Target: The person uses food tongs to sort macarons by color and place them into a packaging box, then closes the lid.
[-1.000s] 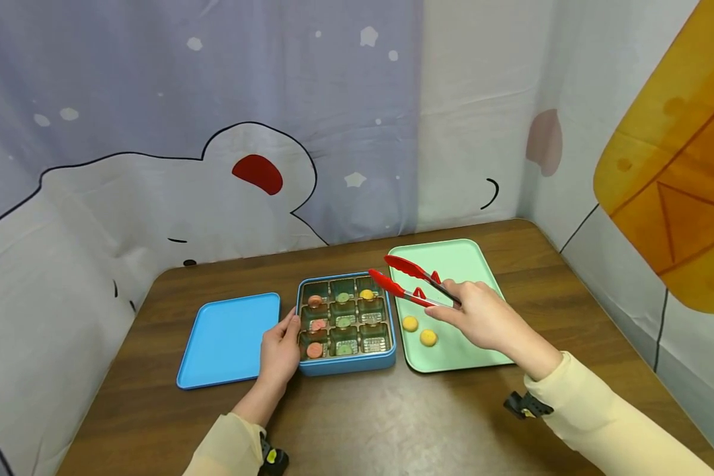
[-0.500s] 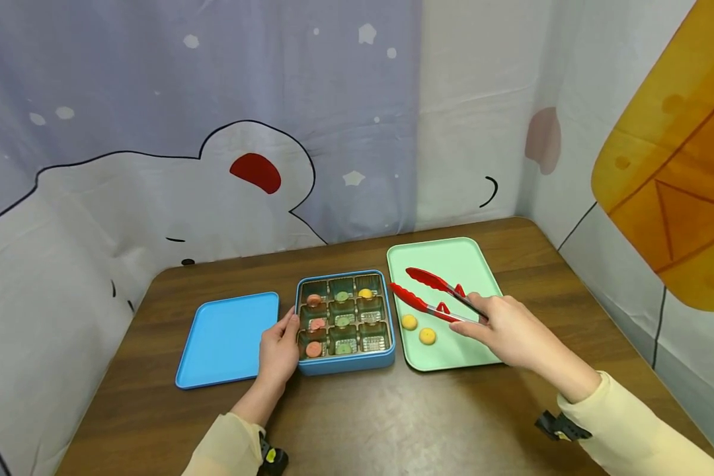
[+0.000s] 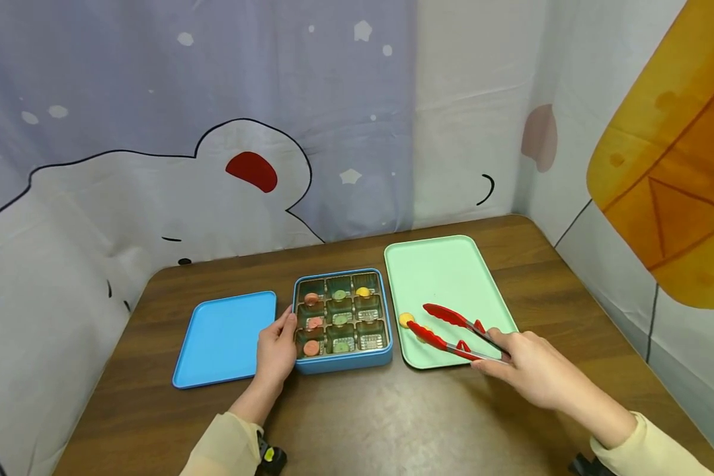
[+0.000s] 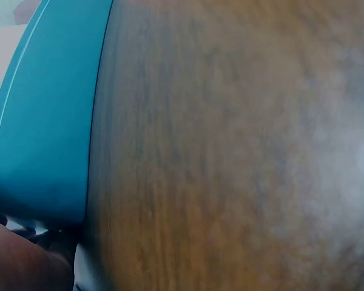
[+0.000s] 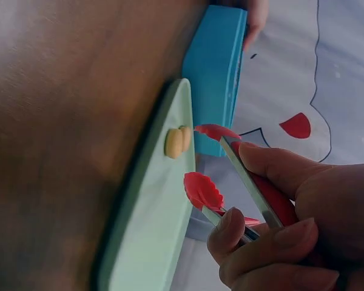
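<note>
Right-hand fingers [image 5: 273, 241] clamp red tongs [image 3: 433, 337] — left-hand fingers [image 3: 282, 324] rest against the blue box [image 3: 345, 361].

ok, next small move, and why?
Probably lower the tongs and close them on one yellow piece: they stand open and empty by two such pieces on the green tray, and two compartments in the blue box are unfilled.

The tray [image 3: 446, 271] looks matt plastic, the tongs [image 3: 434, 339] partly metal, the wood-grained table [image 3: 369, 416] faintly glossy.
</note>
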Tool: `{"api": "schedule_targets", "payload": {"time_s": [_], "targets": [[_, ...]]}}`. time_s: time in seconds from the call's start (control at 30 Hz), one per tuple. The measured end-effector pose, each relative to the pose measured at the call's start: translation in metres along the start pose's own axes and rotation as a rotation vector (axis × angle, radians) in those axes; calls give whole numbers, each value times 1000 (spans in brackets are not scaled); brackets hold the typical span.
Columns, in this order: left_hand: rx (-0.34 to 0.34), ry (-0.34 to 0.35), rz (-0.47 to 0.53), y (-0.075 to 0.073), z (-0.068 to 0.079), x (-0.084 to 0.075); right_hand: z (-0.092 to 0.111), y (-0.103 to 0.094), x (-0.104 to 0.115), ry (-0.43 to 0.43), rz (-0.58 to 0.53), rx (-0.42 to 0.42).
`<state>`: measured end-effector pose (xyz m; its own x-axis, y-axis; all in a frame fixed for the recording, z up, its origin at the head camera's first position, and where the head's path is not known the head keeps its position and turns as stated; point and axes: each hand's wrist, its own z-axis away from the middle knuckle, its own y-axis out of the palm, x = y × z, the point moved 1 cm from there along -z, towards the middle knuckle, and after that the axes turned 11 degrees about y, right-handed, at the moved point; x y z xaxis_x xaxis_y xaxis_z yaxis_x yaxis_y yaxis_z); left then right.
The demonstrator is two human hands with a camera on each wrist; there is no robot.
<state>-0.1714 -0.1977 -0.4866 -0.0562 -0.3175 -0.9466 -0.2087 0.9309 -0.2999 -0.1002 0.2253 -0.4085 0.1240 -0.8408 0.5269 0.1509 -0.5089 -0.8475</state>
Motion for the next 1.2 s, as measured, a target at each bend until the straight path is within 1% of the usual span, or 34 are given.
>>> {"api": "schedule_targets", "payload": {"time_s": [0.2,0.43,0.67,1.2], "targets": [[-1,14,-15,-1,-1,0,6,6,-5,11,8,15],[4,-6,-1,0,-2,2,10,9,-7,3,14,14],[10,-7,-8,0,-2,1,14,12,-9,11,11,24],[11,-10,-2,1,-2,3,16,13,-10,-14,26,-8]]}}
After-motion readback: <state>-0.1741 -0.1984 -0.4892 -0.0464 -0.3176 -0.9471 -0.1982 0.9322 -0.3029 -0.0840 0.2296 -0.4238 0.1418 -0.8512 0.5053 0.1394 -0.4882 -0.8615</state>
